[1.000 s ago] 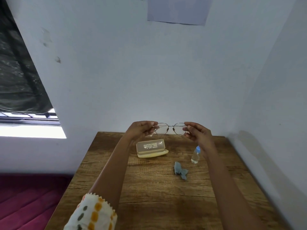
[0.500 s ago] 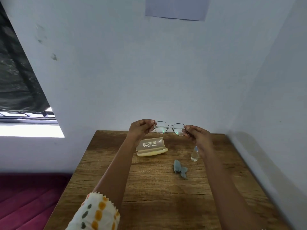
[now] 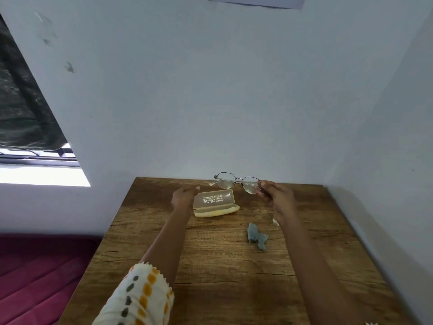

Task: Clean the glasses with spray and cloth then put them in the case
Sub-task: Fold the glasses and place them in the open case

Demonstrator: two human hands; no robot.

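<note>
Right hand (image 3: 278, 199) pinches the wire-framed glasses (image 3: 225, 182) (above the bench (image 3: 210, 266)); left hand (image 3: 184, 198), fingers relaxed, beside the open case (image 3: 214, 202)

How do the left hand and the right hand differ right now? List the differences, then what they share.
1. The right hand pinches the glasses by one end; the left hand holds nothing, fingers relaxed.
2. The left hand is beside the open case's left end; the right hand is past its right end.
3. A patterned sleeve shows on the left arm; the right arm shows bare.
Shared: both reach forward over the table.
</note>
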